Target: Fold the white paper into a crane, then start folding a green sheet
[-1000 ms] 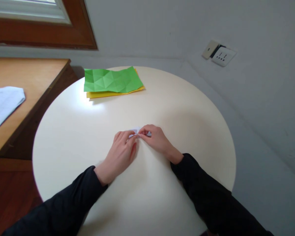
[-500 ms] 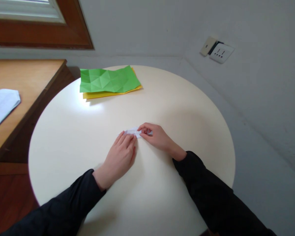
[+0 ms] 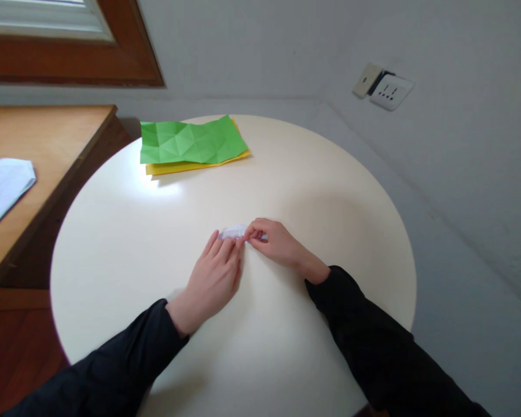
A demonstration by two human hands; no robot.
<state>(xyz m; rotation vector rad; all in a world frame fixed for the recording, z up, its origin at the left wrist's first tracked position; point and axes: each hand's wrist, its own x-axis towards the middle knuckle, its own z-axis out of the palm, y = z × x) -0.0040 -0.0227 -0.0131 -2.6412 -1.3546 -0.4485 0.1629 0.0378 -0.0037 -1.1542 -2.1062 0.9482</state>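
Observation:
A small folded strip of white paper lies flat near the middle of the round table. My left hand rests over its left and near part, palm down with fingers stretched out and pressing on it. At the right end, my right hand pinches the paper between thumb and curled fingers. Both hands nearly meet at the fingertips. Much of the strip is hidden beneath the fingers, so its folds are hard to make out.
Creased green paper lies on yellow paper at the table's far left. Left of the table stands a wooden desk holding a folded white sheet. A wall socket is at upper right.
My right thumb and fingertips have closed together and shifted slightly left, up against the left fingertips. The left hand has barely moved; the coloured papers lie as before.

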